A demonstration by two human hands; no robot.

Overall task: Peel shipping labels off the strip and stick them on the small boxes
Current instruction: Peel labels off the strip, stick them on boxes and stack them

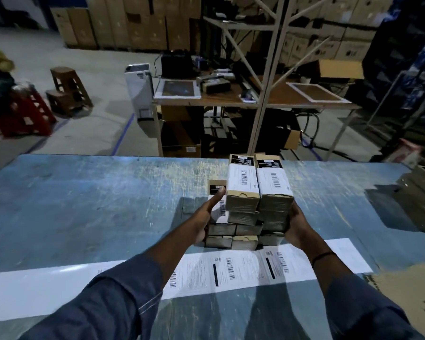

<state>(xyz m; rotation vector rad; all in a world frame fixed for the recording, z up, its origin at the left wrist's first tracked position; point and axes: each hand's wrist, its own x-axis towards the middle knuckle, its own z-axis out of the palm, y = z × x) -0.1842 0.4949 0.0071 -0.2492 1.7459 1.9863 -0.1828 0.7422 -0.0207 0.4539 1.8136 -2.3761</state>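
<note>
No wording is legible anywhere. Barcodes show on the white labels (242, 179) atop the stacked boxes (243, 217). More show on the label strip (231, 268) at the stack's 6 o'clock, but their print is too small to read.

Illumination is low and cool-toned overall. The upper right of the frame falls almost to black, while the brightest zone is a pale sheen of glare on the table (88, 192) at centre left, consistent with an overhead source ahead of the camera. Shadows are soft-edged: one lies just left of the stacked boxes (243, 185), and two broad dark bands sit on the table below the white label strip (231, 268) at lower centre. Wide-angle distortion bows the far table edge and tilts the rack (270, 69) uprights; detail softens toward the margins, and fine label print is unreadable.
</note>
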